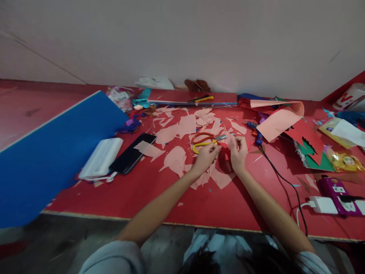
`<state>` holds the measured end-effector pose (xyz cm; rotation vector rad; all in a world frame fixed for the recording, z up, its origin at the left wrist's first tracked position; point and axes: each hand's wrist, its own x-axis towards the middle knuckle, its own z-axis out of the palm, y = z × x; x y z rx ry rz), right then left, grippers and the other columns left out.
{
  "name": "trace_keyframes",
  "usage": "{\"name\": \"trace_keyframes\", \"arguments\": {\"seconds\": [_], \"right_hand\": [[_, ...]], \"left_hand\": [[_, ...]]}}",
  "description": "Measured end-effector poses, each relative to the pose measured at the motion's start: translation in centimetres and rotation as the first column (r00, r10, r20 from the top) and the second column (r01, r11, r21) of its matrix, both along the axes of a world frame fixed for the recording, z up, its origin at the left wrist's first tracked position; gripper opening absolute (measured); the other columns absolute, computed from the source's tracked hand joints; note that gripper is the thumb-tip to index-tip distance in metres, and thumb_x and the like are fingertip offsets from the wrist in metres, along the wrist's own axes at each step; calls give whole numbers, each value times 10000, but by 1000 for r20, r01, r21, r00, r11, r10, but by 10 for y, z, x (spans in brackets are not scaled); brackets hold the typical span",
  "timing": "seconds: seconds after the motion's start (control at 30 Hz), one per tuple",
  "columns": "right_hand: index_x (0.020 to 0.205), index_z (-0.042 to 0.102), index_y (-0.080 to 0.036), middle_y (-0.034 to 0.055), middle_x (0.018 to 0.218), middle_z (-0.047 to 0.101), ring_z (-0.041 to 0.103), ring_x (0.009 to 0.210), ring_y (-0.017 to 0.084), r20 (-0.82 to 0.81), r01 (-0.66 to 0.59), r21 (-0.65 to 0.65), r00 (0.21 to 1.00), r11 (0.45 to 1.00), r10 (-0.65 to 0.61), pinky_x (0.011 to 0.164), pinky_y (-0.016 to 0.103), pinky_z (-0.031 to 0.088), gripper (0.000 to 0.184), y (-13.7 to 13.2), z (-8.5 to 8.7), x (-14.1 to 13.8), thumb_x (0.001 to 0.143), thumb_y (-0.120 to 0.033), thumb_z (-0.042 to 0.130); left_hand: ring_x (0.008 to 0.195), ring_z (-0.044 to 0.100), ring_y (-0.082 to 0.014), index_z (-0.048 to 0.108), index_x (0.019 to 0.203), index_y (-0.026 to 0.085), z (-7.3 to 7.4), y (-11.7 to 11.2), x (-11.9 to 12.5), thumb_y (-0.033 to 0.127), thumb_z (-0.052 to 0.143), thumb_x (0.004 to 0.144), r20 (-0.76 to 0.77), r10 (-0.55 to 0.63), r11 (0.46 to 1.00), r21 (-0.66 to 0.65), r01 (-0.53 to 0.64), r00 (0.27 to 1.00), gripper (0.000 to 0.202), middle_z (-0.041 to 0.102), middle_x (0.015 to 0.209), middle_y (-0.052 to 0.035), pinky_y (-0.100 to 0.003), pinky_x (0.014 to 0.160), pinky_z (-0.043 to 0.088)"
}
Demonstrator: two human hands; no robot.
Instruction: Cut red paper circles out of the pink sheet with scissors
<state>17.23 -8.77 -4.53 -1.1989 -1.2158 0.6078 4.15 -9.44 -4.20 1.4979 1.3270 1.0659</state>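
Observation:
My left hand (207,156) is closed, fingertips pinched together, just below the scissors (203,138) with one orange and one yellow handle. Close by on the right, my right hand (238,152) has its thumb and fingers pressed together. A small red piece (225,151) shows between the two hands; its kind and which hand grips it are unclear. Pale pink paper scraps (174,160) lie around and beneath the hands. The scissors rest on these scraps, blades pointing right.
A blue board (62,152) juts over the left edge, beside a white power bank (102,158) and a black phone (132,154). On the right are a blue glue gun (258,135) with its cord, curled pink sheet (281,120) and purple power strip (333,194). A yellow cutter (203,98) lies behind.

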Motion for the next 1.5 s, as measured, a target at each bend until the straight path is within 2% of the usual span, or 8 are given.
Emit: {"name": "trace_keyframes", "arguments": {"seconds": [0.13, 0.27, 0.37, 0.53, 0.8, 1.03, 1.3, 1.5], "right_hand": [[813, 482, -211, 27, 771, 531, 494, 738, 161, 66, -128, 7, 990, 992, 128, 716, 294, 404, 193, -3, -1, -2, 852, -395, 439], [764, 494, -214, 26, 734, 540, 484, 689, 161, 152, -245, 7, 958, 969, 241, 686, 303, 404, 167, -5, -1, -4, 833, -361, 451], [726, 486, -217, 25, 704, 540, 470, 658, 159, 192, -295, -29, 936, 955, 295, 670, 307, 402, 185, -7, 1, -5, 822, -372, 459], [692, 473, -216, 16, 681, 531, 465, 641, 150, 200, -301, -55, 931, 952, 306, 657, 296, 400, 222, -7, 3, -5, 818, -397, 458], [677, 471, -211, -10, 645, 493, 452, 617, 137, 170, -370, -141, 905, 918, 391, 621, 272, 391, 156, 2, 0, -4, 776, -332, 468], [678, 490, -210, 5, 697, 563, 515, 669, 148, 133, -369, -147, 912, 918, 388, 688, 284, 424, 164, 2, -2, -5, 785, -332, 466], [707, 507, -213, 19, 739, 590, 550, 717, 163, 121, -374, -122, 914, 919, 388, 720, 290, 436, 129, 3, -3, -5, 785, -302, 454], [708, 497, -215, 11, 726, 581, 539, 699, 159, 121, -370, -123, 915, 921, 384, 723, 294, 436, 119, 2, -2, -5, 786, -286, 441]], "left_hand": [[430, 412, -66, 509, 797, 189, -1, 4, -1, 382, 511, 821, 139, 103, 992, 59, -112, 985, 194, 508, 588, 49, -190, 425, 317], [417, 408, -60, 504, 1014, 193, 2, 7, -5, 380, 567, 766, 268, 52, 999, 0, -54, 962, 316, 498, 617, 59, -187, 406, 316], [410, 403, -59, 543, 937, 187, 3, 7, -8, 402, 592, 745, 269, 25, 1000, 9, -29, 963, 292, 457, 555, 73, -184, 401, 314], [382, 389, -65, 526, 745, 184, 1, 7, -11, 424, 610, 734, 252, 98, 994, 20, -107, 963, 255, 430, 460, 79, -186, 387, 303], [443, 439, -70, 529, 735, 185, 9, 8, -16, 359, 620, 738, 279, 161, 984, 34, -177, 947, 197, 443, 511, 70, -192, 463, 403], [466, 441, -76, 545, 761, 186, 10, 16, -31, 369, 624, 703, 242, 237, 965, 51, -256, 941, 207, 477, 576, 58, -196, 455, 364], [548, 482, -104, 557, 699, 184, 12, 20, -42, 307, 562, 717, 93, 239, 940, 228, -254, 967, 124, 527, 637, 19, -216, 516, 375], [559, 493, -116, 558, 712, 186, 13, 21, -46, 324, 555, 725, 35, 213, 947, 240, -215, 976, 138, 534, 638, 13, -225, 542, 392]]}}
